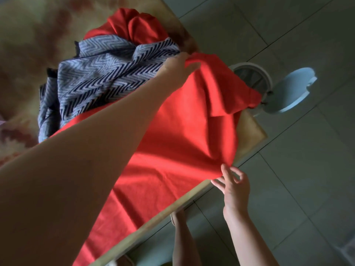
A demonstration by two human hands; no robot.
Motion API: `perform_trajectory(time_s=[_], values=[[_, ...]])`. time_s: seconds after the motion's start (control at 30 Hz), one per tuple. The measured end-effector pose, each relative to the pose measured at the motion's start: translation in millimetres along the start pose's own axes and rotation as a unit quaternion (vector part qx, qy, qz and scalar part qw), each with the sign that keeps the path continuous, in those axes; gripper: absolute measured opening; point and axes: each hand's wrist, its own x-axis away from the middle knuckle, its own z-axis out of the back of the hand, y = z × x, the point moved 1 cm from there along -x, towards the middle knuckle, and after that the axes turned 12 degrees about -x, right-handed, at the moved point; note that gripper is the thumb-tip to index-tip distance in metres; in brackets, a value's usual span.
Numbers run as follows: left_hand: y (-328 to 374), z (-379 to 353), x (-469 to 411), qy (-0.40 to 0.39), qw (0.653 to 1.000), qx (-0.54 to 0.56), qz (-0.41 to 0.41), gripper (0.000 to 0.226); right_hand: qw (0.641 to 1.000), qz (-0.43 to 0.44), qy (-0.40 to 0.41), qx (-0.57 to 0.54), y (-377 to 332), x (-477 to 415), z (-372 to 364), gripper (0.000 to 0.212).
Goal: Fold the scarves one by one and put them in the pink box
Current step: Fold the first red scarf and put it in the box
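A red scarf (pixel 182 135) lies spread over the table, its far end draping off the edge. My left hand (pixel 178 68) reaches across and pinches the scarf's far edge. My right hand (pixel 233 183) pinches the near corner of the same scarf at the table's edge, with the other fingers spread. A blue-and-grey zigzag scarf (pixel 99 77) lies crumpled to the left, and more red cloth (pixel 134 25) is bunched behind it. The pink box is not in view.
The table (pixel 28 45) has a mottled tan and reddish top with a pale edge (pixel 153 219). On the tiled floor (pixel 297 169) beyond stands a white bin (pixel 255 77) with its pale blue lid (pixel 292 89) open. My leg shows below the table.
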Motion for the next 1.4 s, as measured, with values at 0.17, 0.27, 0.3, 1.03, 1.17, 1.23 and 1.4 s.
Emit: perform_trajectory(time_s=[0.17,0.27,0.3,1.03,1.17,1.23,1.4], values=[[-47.4,17.5,9.3,-0.087,0.989,-0.110,0.040,0.063,0.999,-0.011,-0.033,0.015,-0.1,-6.4,-17.8,0.049],[-68.8,37.9,18.6,-0.190,0.961,-0.197,0.050,0.059,0.999,0.002,-0.028,0.047,3.3,-9.9,-22.0,0.039],[-72.1,40.7,21.5,-0.208,0.951,-0.223,0.048,0.056,0.997,0.004,-0.028,0.066,4.5,-10.1,-22.3,0.033],[-54.3,14.2,6.9,0.011,0.994,-0.010,0.104,0.049,0.966,0.210,0.044,0.147,-38.6,-50.1,-27.1,0.061],[-24.3,5.6,1.4,0.039,0.997,-0.070,-0.009,0.058,0.931,0.244,0.008,0.270,-76.9,-97.8,-66.5,0.067],[-6.7,-1.7,-4.7,0.017,0.994,-0.101,-0.027,0.069,0.916,0.233,-0.007,0.326,-81.2,-114.6,-83.5,0.069],[10.4,-16.5,-15.9,0.050,0.996,-0.070,0.016,0.049,0.945,0.217,-0.009,0.243,-73.1,-121.6,-91.6,0.033]])
